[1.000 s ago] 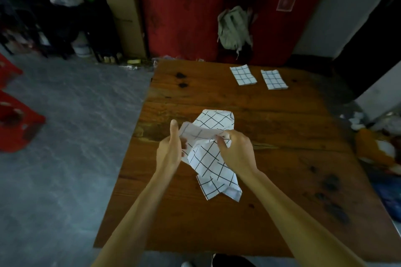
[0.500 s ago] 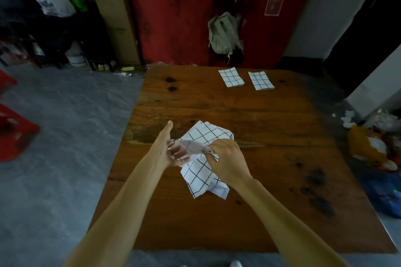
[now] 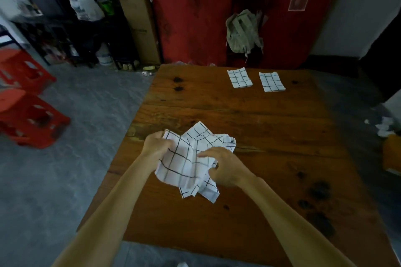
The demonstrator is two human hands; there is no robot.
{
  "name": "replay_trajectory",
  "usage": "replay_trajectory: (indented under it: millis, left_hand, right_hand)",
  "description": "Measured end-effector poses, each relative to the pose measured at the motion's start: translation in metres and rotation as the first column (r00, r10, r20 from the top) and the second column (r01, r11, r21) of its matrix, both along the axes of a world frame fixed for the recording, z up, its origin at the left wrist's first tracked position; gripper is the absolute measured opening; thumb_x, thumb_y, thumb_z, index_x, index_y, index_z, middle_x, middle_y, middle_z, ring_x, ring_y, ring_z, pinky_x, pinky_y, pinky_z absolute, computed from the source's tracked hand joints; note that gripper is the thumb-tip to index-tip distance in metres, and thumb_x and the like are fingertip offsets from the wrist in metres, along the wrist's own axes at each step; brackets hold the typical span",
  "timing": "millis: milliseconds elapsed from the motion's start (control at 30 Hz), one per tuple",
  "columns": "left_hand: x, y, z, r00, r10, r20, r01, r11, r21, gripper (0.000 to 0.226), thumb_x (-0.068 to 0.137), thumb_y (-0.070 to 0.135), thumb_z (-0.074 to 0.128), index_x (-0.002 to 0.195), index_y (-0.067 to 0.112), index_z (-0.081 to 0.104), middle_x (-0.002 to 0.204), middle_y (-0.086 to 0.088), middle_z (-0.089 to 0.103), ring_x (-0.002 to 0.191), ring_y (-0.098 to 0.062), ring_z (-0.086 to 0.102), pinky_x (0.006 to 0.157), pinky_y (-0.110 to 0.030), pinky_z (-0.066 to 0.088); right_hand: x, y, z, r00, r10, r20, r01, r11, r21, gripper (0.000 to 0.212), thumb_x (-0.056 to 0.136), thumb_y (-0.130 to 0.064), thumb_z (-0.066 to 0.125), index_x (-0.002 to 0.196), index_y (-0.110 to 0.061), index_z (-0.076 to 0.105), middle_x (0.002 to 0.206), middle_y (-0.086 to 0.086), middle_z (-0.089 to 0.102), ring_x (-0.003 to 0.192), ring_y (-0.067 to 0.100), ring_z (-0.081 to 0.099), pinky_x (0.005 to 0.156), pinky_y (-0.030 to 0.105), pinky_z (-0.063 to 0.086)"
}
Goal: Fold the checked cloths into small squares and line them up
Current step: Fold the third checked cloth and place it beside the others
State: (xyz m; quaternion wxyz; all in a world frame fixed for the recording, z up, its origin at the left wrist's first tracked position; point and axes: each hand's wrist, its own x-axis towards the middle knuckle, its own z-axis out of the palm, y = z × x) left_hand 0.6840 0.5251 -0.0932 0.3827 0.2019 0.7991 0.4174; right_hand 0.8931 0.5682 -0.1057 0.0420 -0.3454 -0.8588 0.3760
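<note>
A crumpled checked cloth (image 3: 191, 158) sits bunched over the near middle of the wooden table (image 3: 260, 128), white with thin black grid lines. Its longer run goes roughly from the far right, where a rumpled lobe lies on the wood, down toward the near edge, where two loose corners point at the person. The left hand (image 3: 155, 147) grips the cloth's left edge, fingers curled into the fabric. The right hand (image 3: 223, 167) is on the cloth's right side with its fingers bent and the index stretched across the fabric; whether it pinches a fold or only presses on it I cannot tell.

At the far end of the table lie two folded checked cloths, side by side and a little apart: the left folded cloth (image 3: 239, 77) and the right folded cloth (image 3: 271, 81), each a small flat rectangle with its long side running away from the person.

Beyond the table a pale green backpack (image 3: 243, 30) hangs against a red wall (image 3: 195, 13). A tall cardboard box (image 3: 141, 28) stands left of it, with crumpled things showing at its open top. Red plastic stools (image 3: 28, 102) stand on the grey floor at the left.
</note>
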Motion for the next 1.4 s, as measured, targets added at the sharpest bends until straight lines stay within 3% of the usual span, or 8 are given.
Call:
replay_trajectory:
  millis: [100, 267, 467, 700, 867, 1067, 1233, 1400]
  left_hand:
    - [-0.004, 0.0, 0.02, 0.935, -0.237, -0.264, 0.271, 0.957, 0.103, 0.035, 0.09, 0.009, 0.062, 0.124, 0.015, 0.059, 0.122, 0.007, 0.053, 0.12, -0.015, 0.048, 0.087, -0.021, 0.039]
    - [-0.022, -0.006, 0.049, 0.676, -0.47, -0.567, 0.583, 0.812, 0.023, 0.025, 0.09, 0.009, 0.062, 0.114, 0.015, 0.067, 0.109, 0.009, 0.063, 0.104, -0.008, 0.057, 0.091, -0.023, 0.045]
    - [-0.039, -0.022, 0.078, 0.422, -0.508, -0.751, 0.705, 0.704, -0.08, 0.021, 0.085, -0.003, 0.062, 0.091, 0.013, 0.075, 0.092, 0.015, 0.065, 0.084, 0.002, 0.057, 0.072, -0.002, 0.037]
    - [-0.077, -0.039, 0.089, 0.392, -0.388, -0.834, 0.554, 0.823, -0.123, 0.029, 0.087, 0.003, 0.058, 0.105, 0.022, 0.072, 0.106, 0.008, 0.071, 0.097, -0.013, 0.063, 0.077, -0.019, 0.045]
    - [-0.077, -0.013, 0.079, 0.393, -0.44, -0.807, 0.453, 0.857, -0.246, 0.028, 0.09, 0.012, 0.046, 0.106, 0.025, 0.065, 0.105, 0.0, 0.067, 0.089, -0.02, 0.062, 0.073, -0.033, 0.05]
    - [-0.02, 0.055, 0.106, 0.34, -0.237, -0.91, 0.567, 0.824, -0.003, 0.015, 0.091, 0.01, 0.052, 0.088, 0.019, 0.064, 0.088, 0.004, 0.06, 0.078, -0.02, 0.058, 0.061, -0.033, 0.045]
    - [0.039, 0.104, 0.124, 0.254, -0.154, -0.955, 0.676, 0.734, 0.062, 0.011, 0.09, 0.011, 0.056, 0.091, 0.017, 0.065, 0.091, 0.0, 0.065, 0.079, -0.024, 0.06, 0.062, -0.034, 0.047]
    - [0.089, 0.143, 0.151, 0.132, -0.042, -0.99, 0.753, 0.654, 0.072, 0.016, 0.08, 0.005, 0.052, 0.085, 0.012, 0.065, 0.081, -0.003, 0.063, 0.069, -0.028, 0.061, 0.053, -0.036, 0.047]
  right_hand:
    - [-0.007, 0.019, 0.014, 0.993, -0.073, -0.093, 0.076, 0.996, 0.037, 0.053, 0.088, -0.008, 0.051, 0.137, -0.028, 0.049, 0.143, -0.007, 0.048, 0.131, 0.01, 0.041, 0.101, 0.019, 0.031]
    - [-0.045, 0.048, 0.05, 0.987, 0.048, -0.153, -0.011, 0.971, 0.239, 0.069, 0.089, -0.009, 0.053, 0.15, -0.028, 0.028, 0.154, -0.002, 0.03, 0.141, 0.017, 0.028, 0.116, 0.035, 0.026]
    - [-0.102, 0.05, 0.107, 0.929, 0.364, 0.061, -0.348, 0.807, 0.477, 0.08, 0.076, 0.006, 0.058, 0.143, -0.034, 0.04, 0.162, 0.0, 0.008, 0.149, 0.017, -0.003, 0.116, 0.037, 0.011]
    - [-0.121, 0.063, 0.118, 0.886, 0.274, 0.375, -0.456, 0.667, 0.589, 0.045, 0.088, -0.046, 0.063, 0.128, -0.025, 0.06, 0.154, -0.001, 0.035, 0.149, 0.018, 0.007, 0.119, 0.048, 0.001]
    - [-0.091, 0.087, 0.126, 0.973, 0.057, 0.225, -0.197, 0.718, 0.668, 0.032, 0.091, -0.05, 0.057, 0.11, -0.025, 0.065, 0.105, -0.006, 0.069, 0.118, 0.013, 0.055, 0.119, 0.046, -0.004]
    - [-0.009, 0.128, 0.14, 0.92, -0.116, 0.374, -0.17, 0.743, 0.647, 0.047, 0.08, -0.056, 0.067, 0.118, -0.027, 0.065, 0.14, -0.005, 0.051, 0.139, 0.017, 0.032, 0.119, 0.049, 0.006]
    - [0.068, 0.15, 0.149, 0.918, -0.338, 0.209, 0.16, 0.796, 0.584, 0.035, 0.091, -0.036, 0.063, 0.122, -0.02, 0.061, 0.118, 0.002, 0.064, 0.106, 0.021, 0.056, 0.09, 0.035, 0.045]
    - [0.127, 0.161, 0.162, 0.848, -0.52, -0.1, 0.447, 0.603, 0.661, 0.012, 0.094, -0.019, 0.054, 0.1, -0.023, 0.064, 0.094, -0.001, 0.068, 0.081, 0.022, 0.06, 0.07, 0.035, 0.049]
